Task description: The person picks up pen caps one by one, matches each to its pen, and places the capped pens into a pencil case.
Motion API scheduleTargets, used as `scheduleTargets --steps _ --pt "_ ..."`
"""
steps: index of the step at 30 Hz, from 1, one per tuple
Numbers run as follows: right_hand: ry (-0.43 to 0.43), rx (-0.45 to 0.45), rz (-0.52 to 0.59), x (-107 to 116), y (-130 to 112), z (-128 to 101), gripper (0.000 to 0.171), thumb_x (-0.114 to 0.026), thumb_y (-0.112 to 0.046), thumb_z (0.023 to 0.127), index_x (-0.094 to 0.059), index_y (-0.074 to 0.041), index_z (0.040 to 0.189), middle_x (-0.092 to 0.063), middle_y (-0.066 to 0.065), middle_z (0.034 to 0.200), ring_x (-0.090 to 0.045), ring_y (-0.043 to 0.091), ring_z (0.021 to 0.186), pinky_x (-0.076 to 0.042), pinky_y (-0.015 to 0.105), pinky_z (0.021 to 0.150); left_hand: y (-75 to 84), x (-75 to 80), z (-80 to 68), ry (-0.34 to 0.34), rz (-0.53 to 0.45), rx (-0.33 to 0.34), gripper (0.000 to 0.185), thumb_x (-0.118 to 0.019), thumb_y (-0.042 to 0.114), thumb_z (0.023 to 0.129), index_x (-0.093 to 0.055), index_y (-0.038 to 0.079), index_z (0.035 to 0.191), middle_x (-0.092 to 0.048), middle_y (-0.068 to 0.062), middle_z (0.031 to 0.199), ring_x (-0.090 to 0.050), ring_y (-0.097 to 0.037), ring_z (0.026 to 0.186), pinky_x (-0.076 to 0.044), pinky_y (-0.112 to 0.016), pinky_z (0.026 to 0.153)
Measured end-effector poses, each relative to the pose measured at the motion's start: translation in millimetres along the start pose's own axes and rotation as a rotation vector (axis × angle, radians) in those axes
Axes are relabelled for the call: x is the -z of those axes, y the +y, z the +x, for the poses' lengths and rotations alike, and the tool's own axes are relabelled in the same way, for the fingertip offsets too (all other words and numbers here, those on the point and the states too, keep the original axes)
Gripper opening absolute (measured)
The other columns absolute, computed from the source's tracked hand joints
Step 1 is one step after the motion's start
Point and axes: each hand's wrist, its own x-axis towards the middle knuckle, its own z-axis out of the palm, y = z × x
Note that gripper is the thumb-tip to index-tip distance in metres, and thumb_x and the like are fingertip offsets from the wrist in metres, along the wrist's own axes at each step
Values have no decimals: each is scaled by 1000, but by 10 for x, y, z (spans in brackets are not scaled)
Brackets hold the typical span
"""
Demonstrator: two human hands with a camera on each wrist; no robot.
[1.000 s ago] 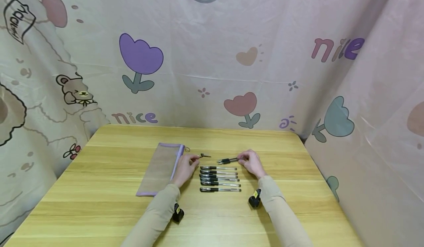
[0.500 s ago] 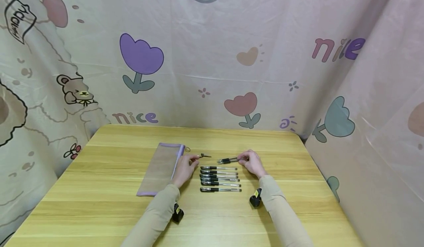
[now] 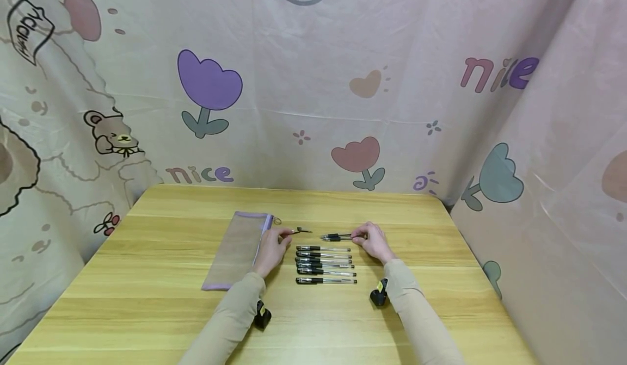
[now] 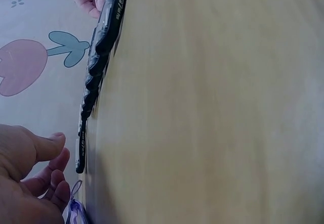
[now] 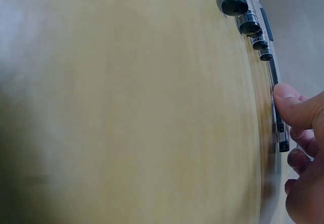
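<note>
While the right hand [image 3: 373,241] pinches the end of a black gel pen [image 3: 337,237] lying just beyond the row, the left hand [image 3: 272,248] pinches its loose cap [image 3: 303,230] beside the mesh pouch [image 3: 238,249]. A skewed push could miss the cap (or scatter the row). I count six pens [image 3: 325,264] in the row, one uncapped, one pouch.

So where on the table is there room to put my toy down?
Bare wood lies left of the mesh pouch, along the near table edge, and right of the right hand. It's crowded between both hands, around the row of pens.
</note>
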Motion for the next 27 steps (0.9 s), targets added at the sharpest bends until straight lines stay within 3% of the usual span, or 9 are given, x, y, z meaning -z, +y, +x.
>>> scheduleTargets --steps 15,27 --pt "0 -8 32 17 -23 -44 6 -73 -7 89 -77 -10 92 -68 9 103 -57 31 106 -33 52 99 -21 -26 63 18 24 15 20 -69 1 91 -73 -1 110 -70 -13 94 -63 -25 87 -53 -41 81" --pt "-3 -4 85 38 -10 -82 6 -72 -7 90 -76 -9 94 -67 10 103 -58 26 95 -33 55 104 1 -46 107 20 55 22 23 -70 0 90 -71 -5 113 -69 -18 100 -63 -33 98 -53 -48 91"
